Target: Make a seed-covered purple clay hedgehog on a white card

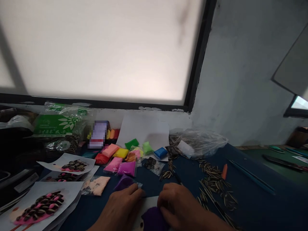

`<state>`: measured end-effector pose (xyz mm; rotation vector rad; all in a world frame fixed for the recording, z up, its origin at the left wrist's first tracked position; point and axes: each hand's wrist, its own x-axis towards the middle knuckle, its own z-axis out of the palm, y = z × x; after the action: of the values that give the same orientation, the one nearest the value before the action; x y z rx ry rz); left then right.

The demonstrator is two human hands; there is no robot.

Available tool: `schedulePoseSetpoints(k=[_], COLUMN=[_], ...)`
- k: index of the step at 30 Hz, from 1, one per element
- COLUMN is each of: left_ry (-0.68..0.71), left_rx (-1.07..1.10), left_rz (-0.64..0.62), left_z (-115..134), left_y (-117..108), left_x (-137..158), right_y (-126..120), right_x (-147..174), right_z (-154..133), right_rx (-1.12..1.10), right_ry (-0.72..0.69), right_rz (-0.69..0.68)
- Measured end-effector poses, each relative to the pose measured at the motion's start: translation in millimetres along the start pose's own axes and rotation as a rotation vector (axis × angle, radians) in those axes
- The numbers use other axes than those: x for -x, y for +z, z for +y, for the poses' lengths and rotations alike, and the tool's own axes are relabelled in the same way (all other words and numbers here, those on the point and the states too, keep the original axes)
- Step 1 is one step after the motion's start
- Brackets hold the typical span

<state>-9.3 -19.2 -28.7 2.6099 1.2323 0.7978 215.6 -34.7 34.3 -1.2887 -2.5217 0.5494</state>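
Observation:
At the bottom middle, a flat piece of purple modelling clay (154, 219) lies on a sheet of white paper (151, 201), with small dark and pale bits at its left. My right hand (179, 203) is closed at the clay's upper right edge, its thumb and fingers touching it. My left hand (124, 205) rests at the paper's left side with fingers curled in; whatever they hold is hidden. Just beyond that hand lies an open packet of purple clay (124, 182). Loose sunflower seeds (211, 175) are spread to the right.
Left, papers (48, 205) carry seed-and-pink-clay pictures. Colourful clay packets (113, 164) cluster behind my hands. Farther back stand a green-printed seed bag (53, 123) and a clear plastic bag (202, 141). Blue tweezers (252, 178) and an orange stick (224, 171) lie right.

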Motion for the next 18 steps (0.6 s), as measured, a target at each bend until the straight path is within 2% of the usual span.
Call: schedulePoseSetpoints(k=[4, 7, 12, 18], left_ry=[0.018, 0.024, 0.010, 0.021], left_rx=[0.010, 0.007, -0.008, -0.020], left_rz=[0.006, 0.020, -0.039, -0.054], left_z=[-2.6, -1.9, 5.7, 8.9], left_y=[1.9, 1.3, -9.7, -15.7], left_x=[0.2, -0.4, -2.2, -2.8], right_y=[-12.6, -17.6, -5.8, 6.9], right_x=[5.8, 8.6, 9.7, 9.6], right_z=[-6.5, -7.5, 4.7, 12.7], right_rx=[0.000, 0.097, 0.384, 0.418], right_ry=[0.006, 0.035, -0.024, -0.112], right_rz=[0.009, -0.029, -0.161, -0.166])
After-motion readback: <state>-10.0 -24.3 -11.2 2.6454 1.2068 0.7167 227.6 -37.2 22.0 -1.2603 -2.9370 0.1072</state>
